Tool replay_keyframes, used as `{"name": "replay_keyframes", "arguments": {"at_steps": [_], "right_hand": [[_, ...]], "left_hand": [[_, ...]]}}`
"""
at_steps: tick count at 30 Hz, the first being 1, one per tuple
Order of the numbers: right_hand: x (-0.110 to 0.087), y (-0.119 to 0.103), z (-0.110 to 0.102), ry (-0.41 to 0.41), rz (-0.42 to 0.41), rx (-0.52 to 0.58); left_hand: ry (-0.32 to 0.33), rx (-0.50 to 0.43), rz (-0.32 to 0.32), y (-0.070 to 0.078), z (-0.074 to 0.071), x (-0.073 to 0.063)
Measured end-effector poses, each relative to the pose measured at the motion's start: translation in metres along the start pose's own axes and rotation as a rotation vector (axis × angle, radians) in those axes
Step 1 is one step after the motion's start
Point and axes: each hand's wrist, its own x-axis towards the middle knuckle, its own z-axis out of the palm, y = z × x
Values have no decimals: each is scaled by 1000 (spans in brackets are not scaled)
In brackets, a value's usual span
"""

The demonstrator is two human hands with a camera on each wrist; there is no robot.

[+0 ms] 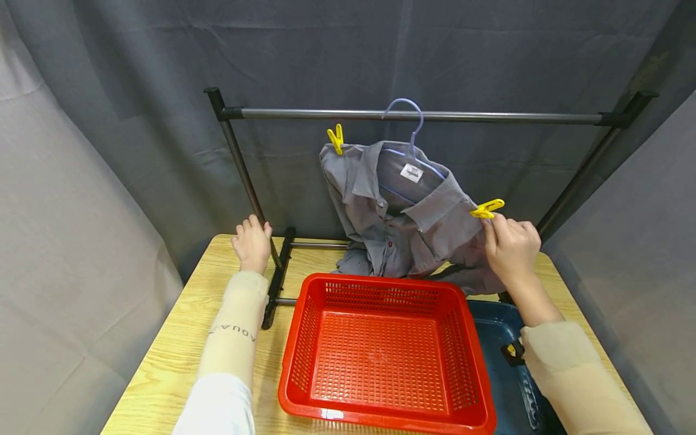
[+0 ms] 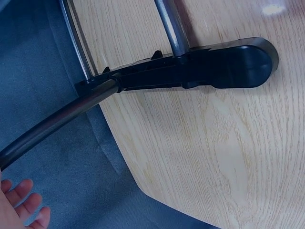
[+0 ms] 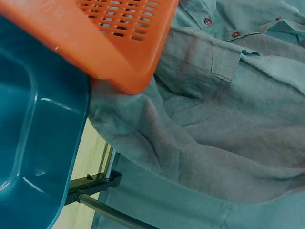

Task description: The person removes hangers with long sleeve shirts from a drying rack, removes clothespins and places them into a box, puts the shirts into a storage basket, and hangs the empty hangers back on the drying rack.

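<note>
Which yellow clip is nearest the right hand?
The lower clip, just above the right hand; the upper clip sits across the shirt collar, farther away.

At lower left, the left hand [image 2: 18, 210] (fingers relaxed) sits below a dark pole [image 2: 59, 118], whose black foot [image 2: 205, 69] rests on the wood-grained bench [image 2: 190, 148].

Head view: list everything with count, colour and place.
Backdrop: count unclear, grey, behind and beside.
Table: 1, light wood, below.
Rack: 1, grey and black, on table.
Hanger: 1, lilac, on rack.
Shirt: 1, grey, on hanger.
Label: 1, white, inside shirt neck.
Clothespins: 2, yellow, on shirt.
Basket: 1, red, before shirt.
Tub: 1, blue, right of basket.
Unclear item: 1, black and yellow, seen against tub.
Sleeves: 2, beige, left partly white, either side of basket.
Left hand: 1, bare, at rack's left post.
Right hand: 1, bare, holding shirt.
</note>
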Motion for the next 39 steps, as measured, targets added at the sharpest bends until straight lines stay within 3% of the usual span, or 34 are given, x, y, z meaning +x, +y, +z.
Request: {"name": "replay_keyframes", "arguments": {"at_steps": [22, 39], "right_hand": [[-31, 10, -6, 79, -105, 152], [-44, 16, -10, 206, -84, 250]], "left_hand": [[7, -19, -5, 0, -2, -1], [-24, -17, -8, -1, -2, 0]]}}
